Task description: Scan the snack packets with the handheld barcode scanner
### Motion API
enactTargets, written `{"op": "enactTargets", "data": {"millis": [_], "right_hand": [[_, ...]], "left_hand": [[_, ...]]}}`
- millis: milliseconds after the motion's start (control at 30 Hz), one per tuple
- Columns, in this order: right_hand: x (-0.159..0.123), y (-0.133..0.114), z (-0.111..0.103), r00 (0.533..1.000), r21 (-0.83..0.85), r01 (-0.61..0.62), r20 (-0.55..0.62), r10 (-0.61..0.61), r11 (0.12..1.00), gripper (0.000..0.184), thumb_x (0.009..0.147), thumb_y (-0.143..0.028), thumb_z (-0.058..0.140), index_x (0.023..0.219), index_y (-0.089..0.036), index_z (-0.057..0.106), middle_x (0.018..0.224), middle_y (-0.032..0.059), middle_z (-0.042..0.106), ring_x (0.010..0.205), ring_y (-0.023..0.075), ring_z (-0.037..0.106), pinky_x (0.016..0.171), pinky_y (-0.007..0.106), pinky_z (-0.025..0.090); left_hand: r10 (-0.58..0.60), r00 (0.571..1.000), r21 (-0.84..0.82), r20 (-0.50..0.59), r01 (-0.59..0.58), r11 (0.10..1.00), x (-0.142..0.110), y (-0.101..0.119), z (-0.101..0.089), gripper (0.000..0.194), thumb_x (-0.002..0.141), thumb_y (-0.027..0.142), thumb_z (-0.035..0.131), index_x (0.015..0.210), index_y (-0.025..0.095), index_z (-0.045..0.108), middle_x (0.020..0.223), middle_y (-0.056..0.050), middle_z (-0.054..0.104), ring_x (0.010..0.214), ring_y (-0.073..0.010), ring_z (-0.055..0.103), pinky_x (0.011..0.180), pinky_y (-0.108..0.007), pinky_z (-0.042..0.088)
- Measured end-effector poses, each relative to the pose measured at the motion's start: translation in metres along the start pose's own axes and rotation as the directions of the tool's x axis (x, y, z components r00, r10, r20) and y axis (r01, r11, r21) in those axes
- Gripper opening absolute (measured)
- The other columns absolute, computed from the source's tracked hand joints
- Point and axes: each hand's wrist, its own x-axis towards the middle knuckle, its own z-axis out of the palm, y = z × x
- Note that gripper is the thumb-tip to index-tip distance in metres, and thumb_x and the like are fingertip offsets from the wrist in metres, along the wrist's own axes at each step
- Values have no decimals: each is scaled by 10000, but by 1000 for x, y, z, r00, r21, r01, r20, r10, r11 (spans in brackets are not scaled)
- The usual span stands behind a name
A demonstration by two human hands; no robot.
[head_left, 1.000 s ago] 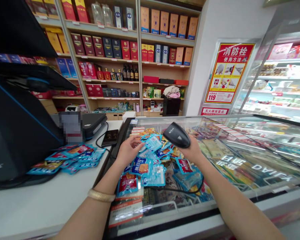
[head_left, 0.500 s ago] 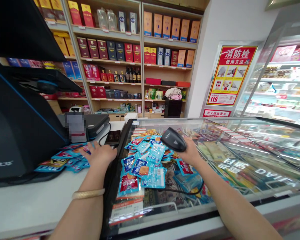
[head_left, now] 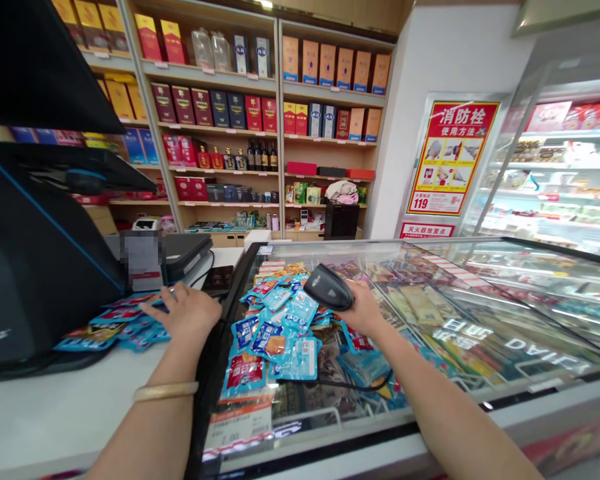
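A black barcode scanner (head_left: 329, 288) is gripped in my right hand (head_left: 364, 308), its head pointing left over a pile of blue snack packets (head_left: 283, 333). That pile lies on the glass lid of a chest freezer (head_left: 330, 427). My left hand (head_left: 187, 312), with a gold bangle on the wrist, has its fingers spread over a second heap of snack packets (head_left: 143, 327) on the white counter. Whether its fingertips touch these packets I cannot tell. The scanner's dark cable (head_left: 330, 383) runs across the glass below the pile.
At the left a black checkout terminal (head_left: 35, 253) stands on the counter (head_left: 80, 413). Behind the left hand are a flat dark device (head_left: 193, 252) and a dark brown item (head_left: 219, 277). Shelves of boxed bottles (head_left: 210, 127) line the back wall. A red poster (head_left: 453, 157) hangs on the right.
The whole view has shifted slightly. My left hand's fingers are raised and spread a little differently over the packets. The scanner stays in my right hand above the pile.
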Motion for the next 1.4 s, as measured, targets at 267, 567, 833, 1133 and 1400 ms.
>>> {"op": "enactTargets", "data": {"millis": [267, 567, 833, 1133, 1400], "right_hand": [[3, -4, -6, 999, 58, 42, 2, -43, 997, 144, 729, -332, 661, 780, -201, 633, 754, 32, 704, 716, 195, 622, 711, 287, 369], [3, -12, -5, 994, 66, 65, 84, -71, 996, 68, 696, -254, 648, 706, -205, 601, 671, -10, 661, 639, 153, 563, 699, 263, 338], [3, -10, -5, 995, 49, 40, 87, -44, 998, 86, 700, -261, 660, 762, -205, 639, 684, 3, 679, 657, 168, 594, 698, 263, 354], [4, -7, -6, 995, 44, 8, 103, -12, 999, 136, 750, -329, 656, 764, -194, 642, 711, 24, 693, 635, 164, 588, 673, 259, 396], [5, -10, -9, 994, 50, -23, 105, 18, 998, 148, 741, -339, 673, 797, -203, 663, 743, 33, 715, 687, 189, 627, 705, 275, 438]], "left_hand": [[97, 970, -607, -222, -216, 765, -4, 37, 4, 623, 766, 216, 547, 1386, 180, 495, 1464, -164, 410, 1155, -261, 623, 1025, -388, 495], [145, 955, -776, -258, -294, 558, -11, 47, 11, 604, 717, 188, 658, 1314, 184, 571, 1403, -150, 428, 972, -216, 711, 870, -287, 575], [265, 921, -761, -285, -386, 521, -24, 61, 8, 581, 762, 218, 635, 1337, 191, 557, 1409, -147, 410, 939, -197, 713, 846, -298, 591], [304, 921, -761, -242, -375, 530, -31, 68, 6, 605, 753, 236, 640, 1351, 207, 547, 1417, -136, 417, 918, -176, 699, 821, -317, 606], [302, 929, -757, -215, -354, 549, -33, 70, 1, 622, 769, 294, 637, 1374, 204, 524, 1434, -140, 402, 968, -201, 694, 864, -340, 593]]}}
